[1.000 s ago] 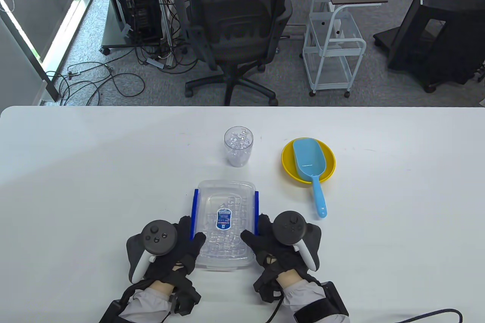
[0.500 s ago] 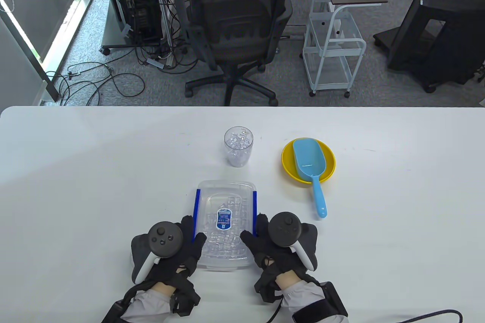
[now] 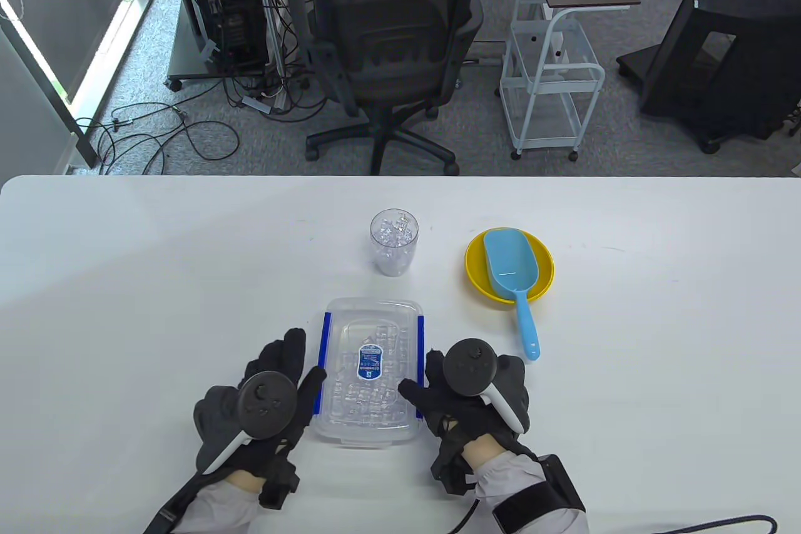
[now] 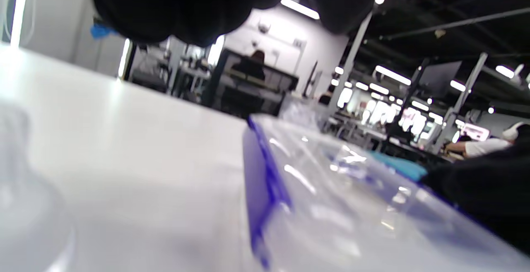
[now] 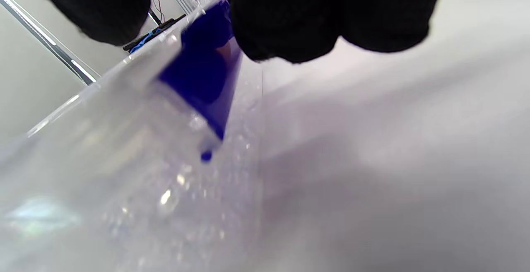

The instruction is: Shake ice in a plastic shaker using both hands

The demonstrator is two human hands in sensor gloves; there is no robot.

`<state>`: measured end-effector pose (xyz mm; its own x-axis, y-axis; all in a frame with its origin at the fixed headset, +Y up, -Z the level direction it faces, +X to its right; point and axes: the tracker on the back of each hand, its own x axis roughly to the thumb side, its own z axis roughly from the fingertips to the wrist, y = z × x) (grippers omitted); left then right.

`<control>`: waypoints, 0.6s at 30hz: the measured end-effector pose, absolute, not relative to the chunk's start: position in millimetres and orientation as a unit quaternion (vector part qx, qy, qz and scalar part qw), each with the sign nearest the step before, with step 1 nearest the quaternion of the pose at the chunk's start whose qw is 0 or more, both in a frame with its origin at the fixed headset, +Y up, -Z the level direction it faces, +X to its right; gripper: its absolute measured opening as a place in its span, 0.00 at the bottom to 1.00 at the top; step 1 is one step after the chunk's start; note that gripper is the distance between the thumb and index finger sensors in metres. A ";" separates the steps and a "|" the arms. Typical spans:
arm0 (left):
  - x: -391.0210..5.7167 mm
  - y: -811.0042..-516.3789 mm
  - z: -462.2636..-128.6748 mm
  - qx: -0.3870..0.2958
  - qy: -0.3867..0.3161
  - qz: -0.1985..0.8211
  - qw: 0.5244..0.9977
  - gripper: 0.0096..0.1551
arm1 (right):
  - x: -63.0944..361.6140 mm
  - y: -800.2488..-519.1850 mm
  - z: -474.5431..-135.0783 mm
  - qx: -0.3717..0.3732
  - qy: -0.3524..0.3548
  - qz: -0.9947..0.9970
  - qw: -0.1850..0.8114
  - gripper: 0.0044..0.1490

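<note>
A: White worktop (image 3: 156, 283), office chair behind it. What sits on it?

B: Near the front edge, a clear lidded box (image 3: 369, 371) with blue side clips and ice (image 3: 369, 399) inside, flat on the worktop. Farther back stand a cup (image 3: 393, 243) of ice and a yellow bowl (image 3: 477, 274) with a blue scoop (image 3: 513, 277) lying in it.

A: Which step is this?

B: It looks like the taking hold, before any shaking. The box is not lifted.

A: And the hands?

B: The right hand (image 3: 466, 399) grips the box's right side: thumb laid on the lid, fingers (image 5: 290, 23) curled down over the blue clip. The left hand (image 3: 263, 399) lies just beside the left clip with its fingers (image 3: 285, 359) straight and apart, thumb tip at the lid's edge, clamped on nothing.

A: So what does the next move call for?

B: Probably the left hand closing on its side to match the right, then a level lift with both. An uneven grip could tip the box, and a loose clip could let the lid go.
</note>
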<state>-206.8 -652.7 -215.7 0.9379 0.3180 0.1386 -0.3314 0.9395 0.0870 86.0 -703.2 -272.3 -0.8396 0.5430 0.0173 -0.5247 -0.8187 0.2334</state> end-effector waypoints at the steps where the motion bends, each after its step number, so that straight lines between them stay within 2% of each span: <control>1: -215.0 -645.7 -214.0 0.073 -0.060 0.159 0.983 0.38 | 87.6 -697.4 -274.9 0.041 0.102 0.954 0.280 0.48; 5: -260.6 -629.6 -204.7 0.145 -0.053 0.156 0.976 0.38 | 97.0 -666.4 -294.7 0.036 0.068 0.961 0.265 0.50; 8: -289.9 -642.4 -202.9 0.165 -0.028 0.167 0.972 0.38 | 101.9 -647.3 -315.1 0.025 0.049 0.965 0.257 0.51; 12: -309.3 -666.0 -207.2 0.142 -0.006 0.180 0.973 0.39 | 100.1 -633.0 -346.8 0.004 0.033 0.971 0.238 0.53; 18: -314.1 -676.9 -208.8 0.111 -0.002 0.176 0.978 0.39 | 84.9 -632.2 -395.6 -0.022 0.029 0.973 0.226 0.56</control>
<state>-314.1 -676.9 -208.8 0.9382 0.3433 0.0431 -0.3442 0.9135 0.2169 84.9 -632.2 -395.6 -0.8967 0.4391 -0.0561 -0.4416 -0.8960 0.0463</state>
